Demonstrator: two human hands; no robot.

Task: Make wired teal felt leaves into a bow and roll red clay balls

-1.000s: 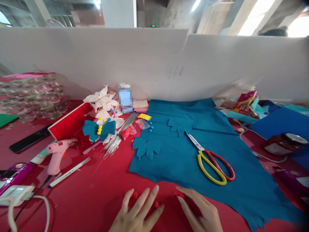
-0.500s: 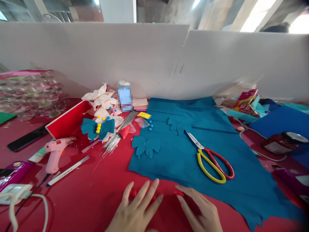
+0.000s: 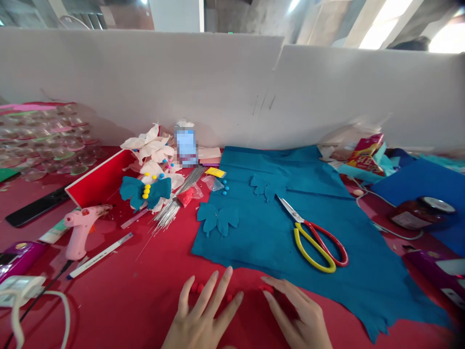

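Observation:
On the red tabletop, my left hand (image 3: 205,310) lies with its fingers spread. Small red balls (image 3: 199,289) show between those fingers, and another sits near the thumb. My right hand (image 3: 300,310) rests to the right, with forefinger and thumb apart around a red ball or two (image 3: 268,288); a firm grip is not visible. Beyond both hands spreads a teal cloth (image 3: 261,237). On it are a cut teal butterfly shape (image 3: 218,220), another cut shape (image 3: 265,188) farther back, and scissors with red and yellow handles (image 3: 316,242).
At left are a pink glue gun (image 3: 80,230), a marker pen (image 3: 100,257) and a teal butterfly with yellow balls (image 3: 145,193). Thin metal wires (image 3: 174,208) lie behind. A jar (image 3: 417,213) and a blue sheet (image 3: 399,182) are at right; a white partition (image 3: 145,77) rises behind.
The red balls show more clearly between my left fingers. Both hands stay near the same spot, with slight finger shifts. The whole view has moved a little.

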